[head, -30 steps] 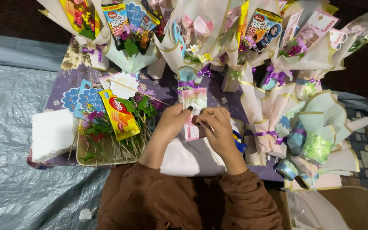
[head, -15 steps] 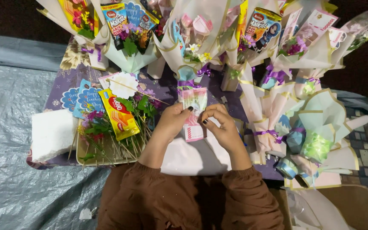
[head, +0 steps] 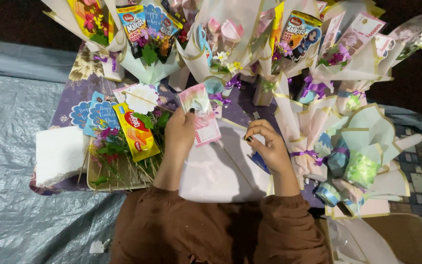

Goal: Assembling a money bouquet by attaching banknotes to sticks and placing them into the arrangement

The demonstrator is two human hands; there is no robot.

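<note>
The left hand (head: 179,131) is closed around a pink folded banknote (head: 199,115), thumb and fingers pinching its lower edge so that the note stands up and fans slightly just above the sheet of pale wrapping paper (head: 221,171) spread in front of the person. The right hand (head: 264,144) hovers over the right part of that paper with its fingers curled in; whether anything small sits between the fingertips cannot be told. With only one hand gripping the note at one edge, I judge that it could slip, crease or unfold, and a loose note dropped onto the paper might slide towards the small blue object (head: 259,161) half hidden under the right wrist. A wide elbow move could also knock the snack-and-flower tray (head: 123,146) left of the paper, or tip the wrapped bouquets (head: 230,44) standing in a row beyond it. The white foam block (head: 59,154) lies further left of the paper, at the edge of the tabletop (head: 69,105), and more finished bouquets (head: 362,146) crowd the paper's right side. Compared with half a second ago, the two hands have parted: then both met at the note over the paper; now the left alone carries it, raised a little, while the right has drawn off to the right.
</note>
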